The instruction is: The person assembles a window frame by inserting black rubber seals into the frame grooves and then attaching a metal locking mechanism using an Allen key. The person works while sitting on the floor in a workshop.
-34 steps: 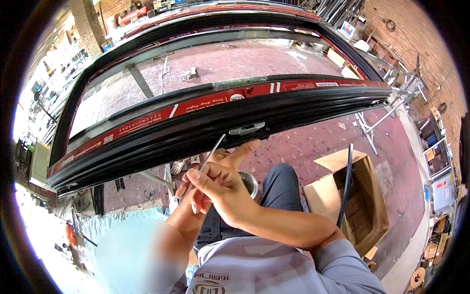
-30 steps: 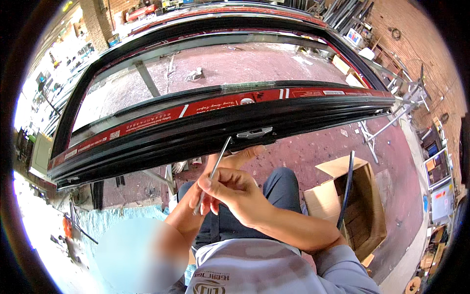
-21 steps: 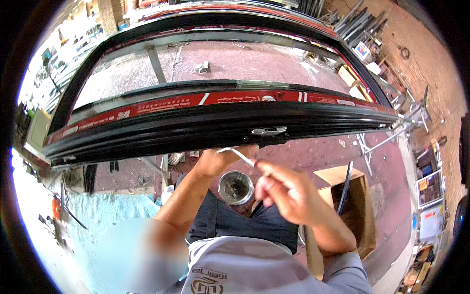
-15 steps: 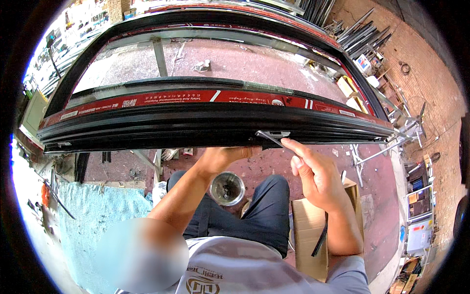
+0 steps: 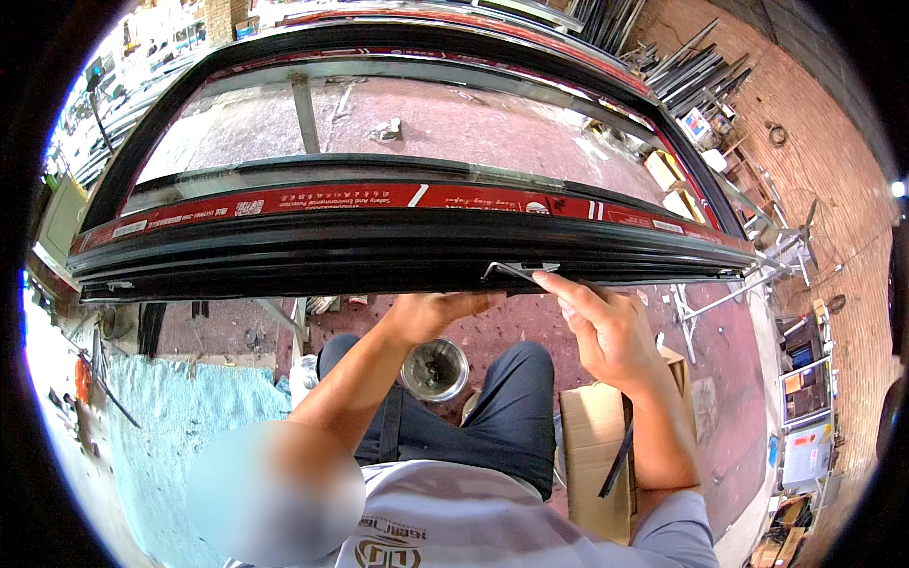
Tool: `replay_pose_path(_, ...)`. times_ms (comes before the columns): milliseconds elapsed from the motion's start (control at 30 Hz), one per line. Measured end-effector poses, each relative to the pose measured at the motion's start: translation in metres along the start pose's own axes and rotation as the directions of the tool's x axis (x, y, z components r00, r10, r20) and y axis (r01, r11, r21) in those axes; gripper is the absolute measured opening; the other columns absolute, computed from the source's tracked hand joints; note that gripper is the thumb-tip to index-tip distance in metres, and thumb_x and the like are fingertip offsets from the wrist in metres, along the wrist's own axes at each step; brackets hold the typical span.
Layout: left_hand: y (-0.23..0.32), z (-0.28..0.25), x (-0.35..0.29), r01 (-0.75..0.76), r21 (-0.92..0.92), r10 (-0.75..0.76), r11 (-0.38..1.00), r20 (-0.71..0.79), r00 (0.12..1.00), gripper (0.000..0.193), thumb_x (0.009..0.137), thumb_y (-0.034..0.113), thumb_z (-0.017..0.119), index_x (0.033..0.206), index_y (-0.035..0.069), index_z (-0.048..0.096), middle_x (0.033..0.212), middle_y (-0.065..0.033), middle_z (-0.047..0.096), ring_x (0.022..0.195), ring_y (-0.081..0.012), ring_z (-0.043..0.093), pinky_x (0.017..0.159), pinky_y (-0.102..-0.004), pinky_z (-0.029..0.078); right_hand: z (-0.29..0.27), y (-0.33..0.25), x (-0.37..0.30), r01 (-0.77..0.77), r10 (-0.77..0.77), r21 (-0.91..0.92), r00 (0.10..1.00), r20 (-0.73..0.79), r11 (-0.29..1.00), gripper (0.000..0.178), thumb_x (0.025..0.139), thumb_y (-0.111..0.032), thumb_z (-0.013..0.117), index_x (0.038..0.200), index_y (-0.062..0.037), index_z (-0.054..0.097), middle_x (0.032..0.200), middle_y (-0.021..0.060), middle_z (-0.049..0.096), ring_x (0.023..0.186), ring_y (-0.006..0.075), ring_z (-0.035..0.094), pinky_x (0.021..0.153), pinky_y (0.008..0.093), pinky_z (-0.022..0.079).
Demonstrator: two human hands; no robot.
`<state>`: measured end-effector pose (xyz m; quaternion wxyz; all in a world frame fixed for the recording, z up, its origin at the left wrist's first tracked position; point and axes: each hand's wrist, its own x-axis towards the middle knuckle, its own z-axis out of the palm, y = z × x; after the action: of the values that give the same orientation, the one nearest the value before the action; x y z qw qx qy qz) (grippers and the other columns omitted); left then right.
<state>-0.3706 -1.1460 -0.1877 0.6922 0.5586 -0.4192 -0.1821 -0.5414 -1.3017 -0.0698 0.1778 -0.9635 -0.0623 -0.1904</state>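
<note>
A long black window frame (image 5: pixel 398 254) with red protective tape (image 5: pixel 341 196) around its glass lies across in front of me. My right hand (image 5: pixel 615 331) is closed on an L-shaped hex key (image 5: pixel 509 272), index finger stretched along it. The key's short bent end is at the frame's near side, beside a small silver metal fitting (image 5: pixel 546 267) in the groove. My left hand (image 5: pixel 426 315) grips the frame's lower edge, left of the key; its fingertips are partly hidden beneath the profile.
Below the frame, a round metal bowl (image 5: pixel 436 369) with small dark bits stands between my legs. An open cardboard box (image 5: pixel 592 454) is at the right, with a black strip across it. Light-blue sheeting (image 5: pixel 189 426) covers the left floor. Metal bars (image 5: pixel 696 80) lie at the back right.
The hex key has turned, so its short bent end now shows at the left of the fitting. My right hand has shifted slightly left and down; the left hand stays at the frame edge.
</note>
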Motion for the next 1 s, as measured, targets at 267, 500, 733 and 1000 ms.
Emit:
replay_pose_path(267,-0.018,-0.004,-0.005,0.035,-0.170,-0.020,0.985,0.086,0.996,0.039,0.079,0.011,0.082,0.114,0.005,0.068,0.109,-0.0040,0.069,0.100,-0.0157,0.062,0.087,-0.0318,0.051,0.002,0.004,0.003,0.171,-0.195,-0.253,0.978,-0.072,0.952,0.052,0.080,0.003,0.059,0.129,-0.0140,0.063,0.073,0.0102,0.058,0.061,0.0294,0.059,0.058,0.0407,0.049)
replay_pose_path(500,0.040,0.027,-0.012,0.149,-0.529,-0.194,0.835,-0.031,0.981,0.052,0.080,0.014,0.083,0.125,0.003,0.060,0.120,-0.0070,0.062,0.110,-0.0161,0.056,0.092,-0.0306,0.048,0.008,0.017,0.005,0.199,-0.241,-0.300,0.964,-0.109,0.933,0.054,0.077,0.001,0.059,0.128,-0.0174,0.065,0.073,0.0087,0.054,0.064,0.0287,0.058,0.058,0.0413,0.050)
replay_pose_path(733,0.046,0.053,0.005,0.090,-0.653,-0.315,0.752,-0.236,0.919,0.037,0.083,0.017,0.080,0.113,0.004,0.064,0.108,-0.0052,0.064,0.101,-0.0165,0.060,0.092,-0.0330,0.047,0.003,0.022,0.008,0.262,-0.324,-0.404,0.942,-0.090,0.876,0.056,0.074,-0.002,0.062,0.126,-0.0213,0.065,0.075,0.0041,0.048,0.067,0.0225,0.056,0.059,0.0354,0.051)
replay_pose_path(1000,0.044,0.056,0.007,0.082,-0.707,-0.361,0.702,-0.254,0.897,0.031,0.082,0.012,0.074,0.111,0.004,0.066,0.107,-0.0053,0.066,0.104,-0.0171,0.058,0.097,-0.0339,0.044,0.007,0.025,0.011,0.265,-0.338,-0.413,0.935,-0.112,0.871,0.056,0.072,-0.003,0.061,0.125,-0.0206,0.067,0.075,0.0025,0.048,0.067,0.0223,0.056,0.061,0.0352,0.051)
